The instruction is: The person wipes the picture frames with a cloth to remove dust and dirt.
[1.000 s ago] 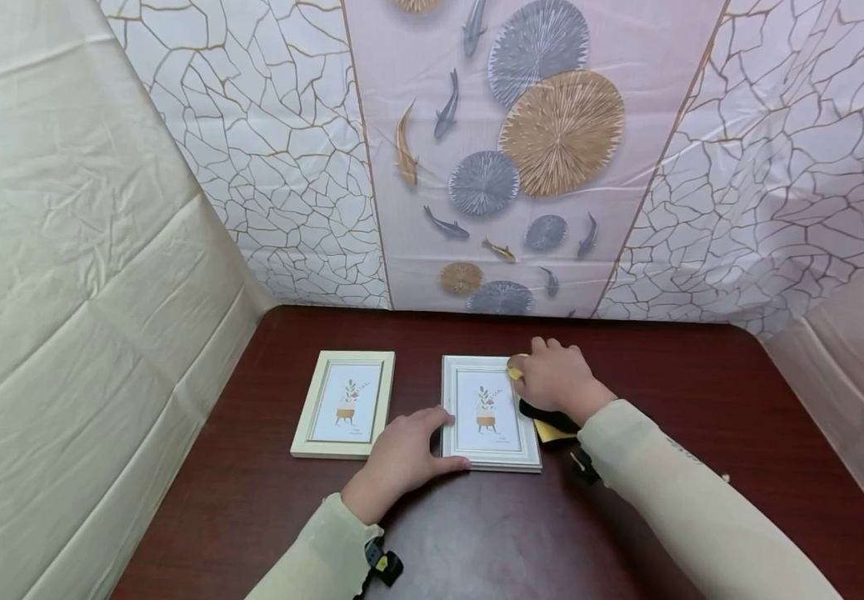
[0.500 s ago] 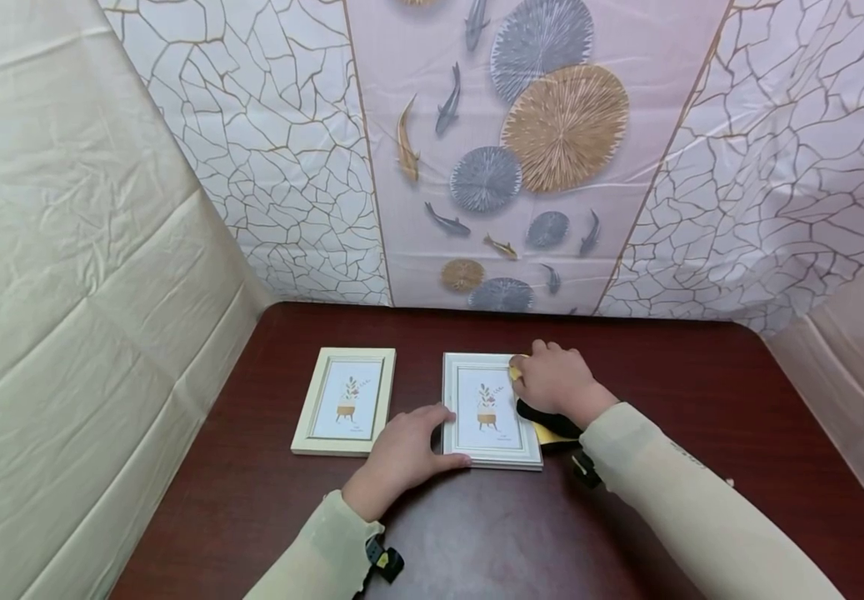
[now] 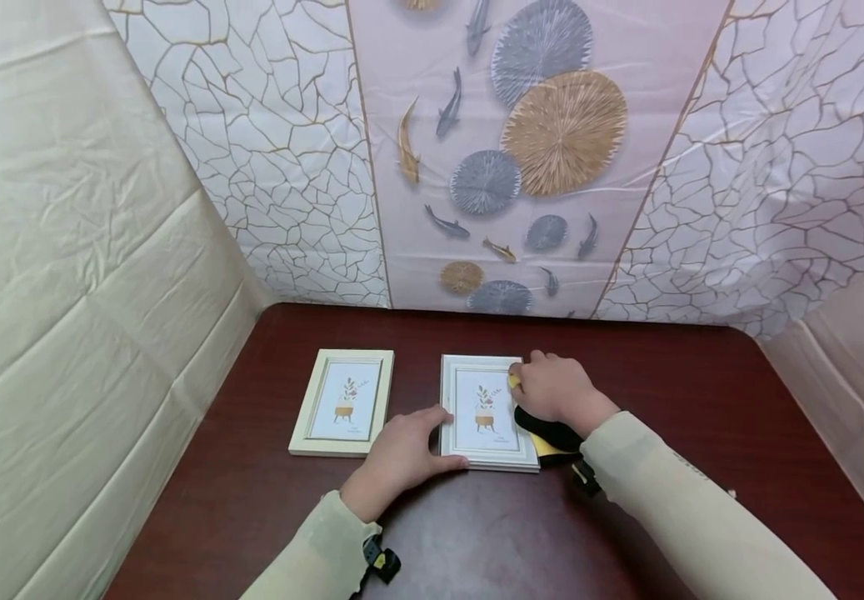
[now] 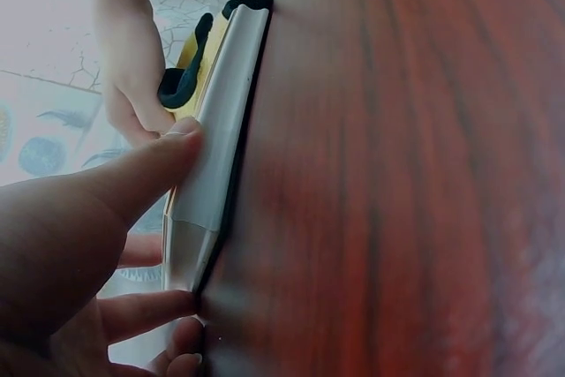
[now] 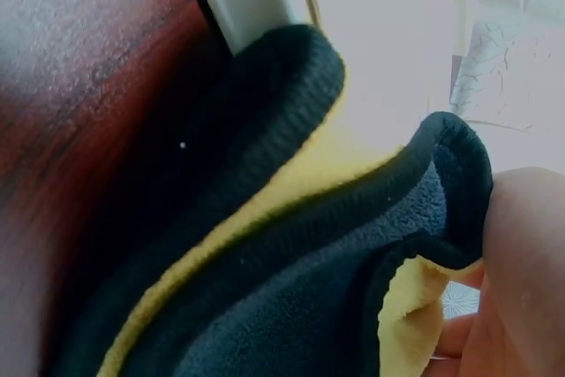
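Observation:
A white picture frame (image 3: 502, 458) lies face up on the table, showing a print of a plant in a pot. My left hand (image 3: 402, 454) holds its near left corner, thumb on the near edge and fingers along the left side. The left wrist view shows that thumb on the frame's pale side (image 4: 221, 130). My right hand (image 3: 555, 392) grips a folded black-and-yellow cloth (image 3: 547, 429) over the frame's right border. Up close in the right wrist view, the cloth's fuzzy folds (image 5: 291, 245) hide part of the frame.
A cream picture frame (image 3: 383, 400) with the same print lies to the left, close beyond my left hand. The dark red table (image 3: 491, 542) meets a patterned cloth backdrop (image 3: 304, 167) behind. Pale fabric (image 3: 102, 333) hangs at the left side.
My right hand and the cloth have slid slightly toward me along the white frame's right border. My left hand keeps its hold on the corner.

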Motion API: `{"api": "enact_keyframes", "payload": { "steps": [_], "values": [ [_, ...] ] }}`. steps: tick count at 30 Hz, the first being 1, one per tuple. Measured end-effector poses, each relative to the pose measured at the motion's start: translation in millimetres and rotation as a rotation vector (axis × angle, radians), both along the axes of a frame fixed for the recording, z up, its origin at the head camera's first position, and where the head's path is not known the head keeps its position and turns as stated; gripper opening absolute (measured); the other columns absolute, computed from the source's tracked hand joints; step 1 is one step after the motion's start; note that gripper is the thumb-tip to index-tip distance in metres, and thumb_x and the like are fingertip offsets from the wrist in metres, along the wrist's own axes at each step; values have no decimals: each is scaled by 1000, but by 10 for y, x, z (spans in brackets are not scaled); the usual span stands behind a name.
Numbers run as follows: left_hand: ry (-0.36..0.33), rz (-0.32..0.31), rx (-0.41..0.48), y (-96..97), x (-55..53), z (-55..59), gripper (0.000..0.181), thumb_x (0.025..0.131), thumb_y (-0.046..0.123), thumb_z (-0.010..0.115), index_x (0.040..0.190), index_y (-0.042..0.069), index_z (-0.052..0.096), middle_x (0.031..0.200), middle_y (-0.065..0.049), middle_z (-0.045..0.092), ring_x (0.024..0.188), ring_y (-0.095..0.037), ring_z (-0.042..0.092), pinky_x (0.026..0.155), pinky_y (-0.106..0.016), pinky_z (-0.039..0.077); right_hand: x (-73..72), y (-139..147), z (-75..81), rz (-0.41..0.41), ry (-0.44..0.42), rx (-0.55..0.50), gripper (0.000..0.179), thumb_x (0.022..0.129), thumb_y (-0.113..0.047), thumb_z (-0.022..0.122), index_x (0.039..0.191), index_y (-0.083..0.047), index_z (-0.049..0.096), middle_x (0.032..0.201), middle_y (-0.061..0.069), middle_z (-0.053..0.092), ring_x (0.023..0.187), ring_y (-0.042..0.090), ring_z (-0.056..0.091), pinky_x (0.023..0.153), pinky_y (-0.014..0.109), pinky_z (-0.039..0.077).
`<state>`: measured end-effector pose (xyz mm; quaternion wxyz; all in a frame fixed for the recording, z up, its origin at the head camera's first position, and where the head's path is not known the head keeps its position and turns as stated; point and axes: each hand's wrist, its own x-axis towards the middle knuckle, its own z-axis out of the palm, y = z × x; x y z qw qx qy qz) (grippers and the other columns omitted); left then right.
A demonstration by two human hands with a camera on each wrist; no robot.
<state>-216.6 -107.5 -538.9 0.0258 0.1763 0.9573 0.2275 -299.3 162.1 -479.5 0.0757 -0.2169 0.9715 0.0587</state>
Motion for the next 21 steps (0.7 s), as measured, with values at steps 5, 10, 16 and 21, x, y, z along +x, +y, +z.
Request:
{"api": "enact_keyframes", "payload": {
  "steps": [5,10,16,21],
  "values": [
    [-2,6,-6,2,17,-6,72,86,69,86,141,24,71,141,2,73,122,-29,70,103,-49,55,57,-7,7,12,-2,-4,43,110,-32,56,142,-7,70,116,21,67,95,34,67,80,56,59],
    [0,5,-1,2,27,-2,72,86,69,86,141,24,71,141,2,73,123,-29,70,103,-49,55,98,-20,20,6,-12,4,43,110,-32,56,143,-7,70,118,21,67,96,33,67,79,56,59],
    [0,2,2,2,26,1,73,87,69,86,142,23,71,141,1,73,122,-28,71,103,-48,56,122,-13,6,5,-23,2,42,110,-33,57,140,-8,71,114,19,67,93,31,67,76,54,59],
    [-3,-1,1,3,25,20,74,87,68,86,143,22,71,145,-1,70,128,-29,68,106,-49,54,150,-9,6,-5,-39,1,43,110,-32,56,143,-9,70,117,19,68,95,31,67,78,54,59]
  ]
}}
